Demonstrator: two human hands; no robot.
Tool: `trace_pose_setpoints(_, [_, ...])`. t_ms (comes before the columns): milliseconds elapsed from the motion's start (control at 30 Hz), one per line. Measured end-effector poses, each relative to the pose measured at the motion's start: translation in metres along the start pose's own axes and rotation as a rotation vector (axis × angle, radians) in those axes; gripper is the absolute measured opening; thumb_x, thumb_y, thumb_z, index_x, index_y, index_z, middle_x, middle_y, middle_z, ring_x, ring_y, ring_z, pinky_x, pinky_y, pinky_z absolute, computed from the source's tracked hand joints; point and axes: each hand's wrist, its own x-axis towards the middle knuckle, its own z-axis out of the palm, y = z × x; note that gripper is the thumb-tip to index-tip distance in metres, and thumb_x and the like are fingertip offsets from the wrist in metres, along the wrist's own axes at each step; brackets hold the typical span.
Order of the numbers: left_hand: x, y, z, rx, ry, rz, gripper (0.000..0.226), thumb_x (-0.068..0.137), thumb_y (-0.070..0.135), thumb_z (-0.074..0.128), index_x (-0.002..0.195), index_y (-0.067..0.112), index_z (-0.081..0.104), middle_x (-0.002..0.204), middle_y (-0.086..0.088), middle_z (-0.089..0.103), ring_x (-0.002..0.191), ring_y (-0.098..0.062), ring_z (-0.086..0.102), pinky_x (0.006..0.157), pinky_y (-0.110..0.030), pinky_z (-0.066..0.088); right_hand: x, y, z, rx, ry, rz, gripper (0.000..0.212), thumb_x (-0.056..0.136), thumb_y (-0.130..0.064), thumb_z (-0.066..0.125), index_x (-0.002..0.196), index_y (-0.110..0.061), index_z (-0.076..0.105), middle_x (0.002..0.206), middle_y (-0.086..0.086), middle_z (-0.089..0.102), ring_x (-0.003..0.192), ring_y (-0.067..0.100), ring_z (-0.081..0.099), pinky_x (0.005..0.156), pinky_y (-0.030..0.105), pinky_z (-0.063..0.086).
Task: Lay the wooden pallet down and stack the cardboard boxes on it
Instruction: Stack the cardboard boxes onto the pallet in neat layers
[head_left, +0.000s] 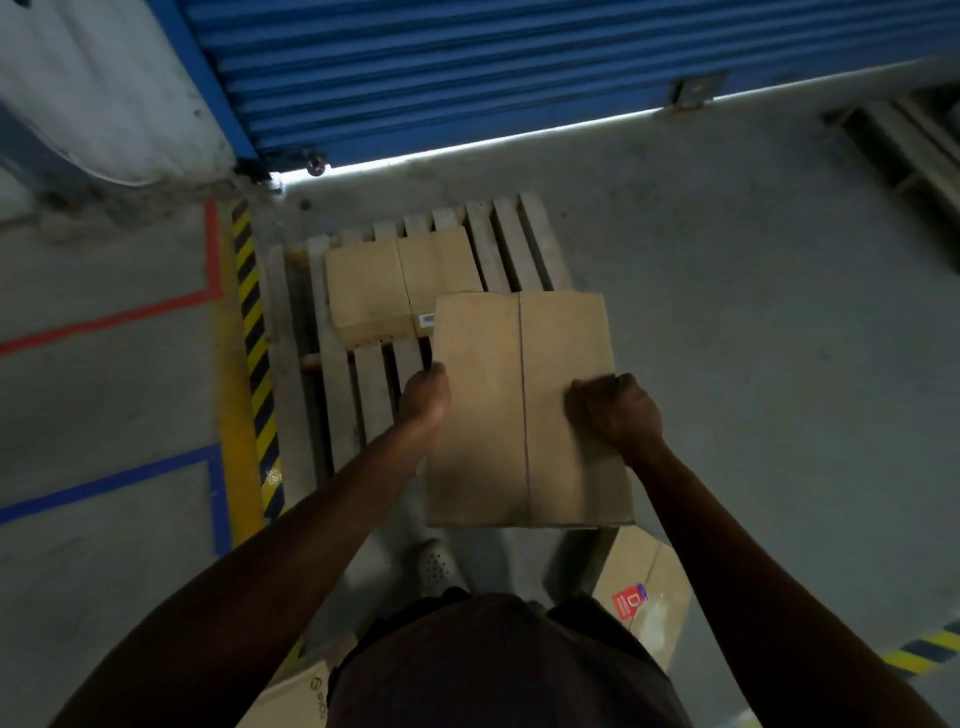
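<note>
Looking down from head height, the view shows a person holding the carried box (483, 415) in both hands over the near right part of the wooden pallet (511, 244). The pallet lies flat on the concrete floor (753, 312), its slats running near to far. The left hand (426, 395) grips the box's left edge, its fingers hidden behind the cardboard. The right hand (615, 410) is curled tight at the right edge, knuckles over the top face. A centre seam runs near to far across the top of the box. A first box (384, 291) sits on the far left part of the pallet, with a white label on its near side; in this view the carried box covers its near right corner. A red-labelled box (644, 587) lies on the floor at the near right, and another floor box (296, 696) at the near left. A blue roller door (519, 62) closes the far side. Hazard striping (254, 332) runs along the pallet's left edge. A second pallet (914, 140) lies far right.
</note>
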Motion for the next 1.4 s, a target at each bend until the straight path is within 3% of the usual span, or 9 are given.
trace_pose_setpoints(267, [0.048, -0.009, 0.002, -0.155, -0.013, 0.016, 0.096, 0.052, 0.068, 0.056, 0.131, 0.014, 0.054, 0.117, -0.014, 0.065, 0.102, -0.034, 0.064, 0.091, -0.051, 0.055, 0.041, -0.035, 0.015, -0.100, -0.023, -0.038, 0.060, 0.097, -0.048, 0.057, 0.129, 0.001, 0.046, 0.126, 0.027, 0.059, 0.116, 0.042, 0.057, 0.097, 0.045, 0.045])
trace_pose_setpoints(500, [0.140, -0.034, 0.027, -0.116, -0.027, -0.007, 0.071, 0.061, 0.052, 0.069, 0.106, -0.003, 0.061, 0.102, -0.014, 0.066, 0.097, -0.034, 0.065, 0.082, -0.042, 0.054, 0.096, -0.058, 0.015, -0.061, -0.118, -0.068, 0.070, 0.091, -0.052, 0.064, 0.133, 0.002, 0.047, 0.131, 0.023, 0.059, 0.120, 0.038, 0.058, 0.097, 0.039, 0.045])
trace_pose_setpoints(600, [0.123, 0.008, 0.025, -0.152, 0.037, -0.049, 0.069, 0.065, 0.056, 0.072, 0.118, 0.013, 0.059, 0.108, -0.005, 0.066, 0.097, -0.023, 0.066, 0.072, -0.035, 0.056, 0.127, -0.064, 0.021, -0.034, -0.193, -0.053, 0.073, 0.088, -0.057, 0.065, 0.135, -0.004, 0.049, 0.128, 0.020, 0.061, 0.119, 0.037, 0.059, 0.099, 0.041, 0.047])
trace_pose_setpoints(700, [0.128, 0.032, 0.034, -0.213, 0.071, -0.111, 0.045, 0.088, 0.033, 0.070, 0.124, 0.020, 0.048, 0.103, 0.001, 0.057, 0.087, -0.018, 0.061, 0.063, -0.032, 0.055, 0.157, -0.068, 0.038, -0.004, -0.228, -0.089, 0.068, 0.078, -0.073, 0.055, 0.123, -0.021, 0.062, 0.119, 0.005, 0.065, 0.109, 0.027, 0.063, 0.094, 0.041, 0.052])
trace_pose_setpoints(800, [0.171, 0.019, 0.046, -0.257, 0.076, -0.142, 0.064, 0.078, 0.040, 0.075, 0.133, 0.022, 0.048, 0.118, -0.004, 0.058, 0.098, -0.027, 0.063, 0.075, -0.047, 0.060, 0.187, -0.064, 0.063, -0.037, -0.237, -0.029, 0.064, 0.086, -0.054, 0.065, 0.134, -0.014, 0.049, 0.127, 0.008, 0.059, 0.116, 0.030, 0.058, 0.096, 0.042, 0.051])
trace_pose_setpoints(900, [0.234, -0.023, 0.063, -0.220, 0.099, -0.221, 0.086, 0.051, 0.060, 0.074, 0.127, 0.026, 0.053, 0.122, -0.006, 0.064, 0.102, -0.031, 0.067, 0.082, -0.056, 0.058, 0.223, -0.057, 0.097, -0.052, -0.262, 0.035, 0.073, 0.078, -0.062, 0.067, 0.134, -0.020, 0.046, 0.130, 0.005, 0.059, 0.116, 0.030, 0.056, 0.093, 0.042, 0.052])
trace_pose_setpoints(1100, [0.336, -0.062, 0.094, -0.140, 0.108, -0.191, 0.086, 0.053, 0.064, 0.074, 0.125, 0.020, 0.057, 0.114, -0.002, 0.067, 0.102, -0.026, 0.066, 0.084, -0.044, 0.059, 0.315, -0.044, 0.191, -0.082, -0.250, 0.052, 0.074, 0.081, -0.053, 0.072, 0.137, -0.014, 0.044, 0.133, 0.010, 0.057, 0.120, 0.034, 0.054, 0.096, 0.046, 0.049])
trace_pose_setpoints(1233, [0.415, -0.103, 0.118, -0.175, 0.104, -0.161, 0.043, 0.083, 0.032, 0.077, 0.117, 0.019, 0.055, 0.107, -0.004, 0.067, 0.090, -0.021, 0.067, 0.064, -0.031, 0.058, 0.375, -0.023, 0.268, -0.031, -0.254, 0.037, 0.100, 0.059, -0.080, 0.059, 0.135, -0.018, 0.046, 0.127, 0.005, 0.060, 0.113, 0.029, 0.059, 0.093, 0.052, 0.053])
trace_pose_setpoints(1400, [0.496, -0.146, 0.131, -0.174, 0.076, -0.136, 0.047, 0.086, 0.030, 0.074, 0.125, 0.019, 0.052, 0.108, -0.004, 0.065, 0.090, -0.022, 0.067, 0.074, -0.041, 0.059, 0.445, 0.029, 0.364, 0.028, -0.276, -0.035, 0.112, 0.047, -0.103, 0.042, 0.127, -0.026, 0.056, 0.115, -0.003, 0.066, 0.105, 0.021, 0.065, 0.083, 0.047, 0.059])
